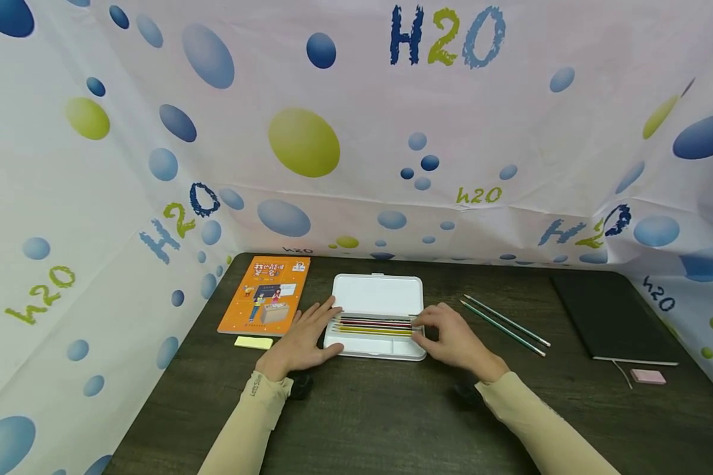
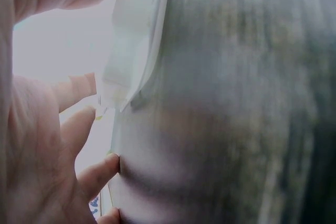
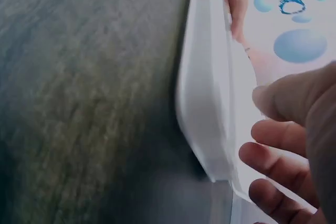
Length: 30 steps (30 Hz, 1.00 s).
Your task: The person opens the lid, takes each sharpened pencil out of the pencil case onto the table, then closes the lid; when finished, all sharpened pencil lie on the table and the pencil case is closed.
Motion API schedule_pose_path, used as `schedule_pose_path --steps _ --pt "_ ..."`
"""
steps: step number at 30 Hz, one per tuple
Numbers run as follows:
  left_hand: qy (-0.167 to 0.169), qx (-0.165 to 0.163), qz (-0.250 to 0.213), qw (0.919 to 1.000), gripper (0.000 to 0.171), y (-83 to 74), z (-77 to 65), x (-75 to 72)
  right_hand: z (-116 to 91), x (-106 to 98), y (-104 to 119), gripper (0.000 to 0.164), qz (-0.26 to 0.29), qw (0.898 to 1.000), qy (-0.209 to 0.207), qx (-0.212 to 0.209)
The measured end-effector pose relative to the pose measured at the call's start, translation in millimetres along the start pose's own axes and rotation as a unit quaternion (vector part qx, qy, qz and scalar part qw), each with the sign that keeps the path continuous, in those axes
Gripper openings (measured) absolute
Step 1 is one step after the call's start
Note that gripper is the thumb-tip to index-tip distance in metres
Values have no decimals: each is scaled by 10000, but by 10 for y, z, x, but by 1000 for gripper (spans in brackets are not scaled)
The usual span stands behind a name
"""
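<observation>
A white pencil case (image 1: 377,295) lies with its lid folded back on the dark table. Several pencils (image 1: 374,326), with dark, red and yellow barrels, lie side by side in its tray. At the case's left end rests my left hand (image 1: 300,338), fingers extended and thumb apart by the front corner. My right hand (image 1: 451,336) is over the right end, its fingertips right at the pencil ends. The right wrist view shows that hand's thumb and loosely bent fingers (image 3: 273,156) apart, beside the white case wall (image 3: 202,82).
An orange book (image 1: 265,295) and a yellow eraser-like block (image 1: 253,342) lie to the left. Two green pencils (image 1: 504,328) lie right of the case. Farther right are a black notebook (image 1: 606,316) and a pink eraser (image 1: 648,377). A printed curtain (image 1: 362,132) stands behind the table.
</observation>
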<state>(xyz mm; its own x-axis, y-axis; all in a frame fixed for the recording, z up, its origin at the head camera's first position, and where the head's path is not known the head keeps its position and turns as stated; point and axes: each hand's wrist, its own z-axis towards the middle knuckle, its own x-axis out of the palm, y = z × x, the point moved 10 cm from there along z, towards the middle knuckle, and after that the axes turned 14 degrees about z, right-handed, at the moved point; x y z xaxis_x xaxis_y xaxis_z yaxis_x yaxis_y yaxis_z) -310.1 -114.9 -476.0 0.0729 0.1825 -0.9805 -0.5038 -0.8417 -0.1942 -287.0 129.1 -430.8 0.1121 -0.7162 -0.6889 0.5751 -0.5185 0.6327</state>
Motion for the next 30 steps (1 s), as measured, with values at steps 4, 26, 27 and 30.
schedule_pose_path --steps 4,26,27,30 --pt "-27 17 6 10000 78 -1 2 2 5 110 3 25 -359 9991 239 3" --pt "-15 1 -25 10000 78 -14 0 -38 10 216 96 18 -1007 9929 196 -604" --pt "-7 -1 -34 10000 78 -16 1 -39 10 211 101 16 -978 9931 173 -616" --pt "25 -23 -17 10000 78 -16 -4 -35 15 208 100 11 -883 9944 152 -565"
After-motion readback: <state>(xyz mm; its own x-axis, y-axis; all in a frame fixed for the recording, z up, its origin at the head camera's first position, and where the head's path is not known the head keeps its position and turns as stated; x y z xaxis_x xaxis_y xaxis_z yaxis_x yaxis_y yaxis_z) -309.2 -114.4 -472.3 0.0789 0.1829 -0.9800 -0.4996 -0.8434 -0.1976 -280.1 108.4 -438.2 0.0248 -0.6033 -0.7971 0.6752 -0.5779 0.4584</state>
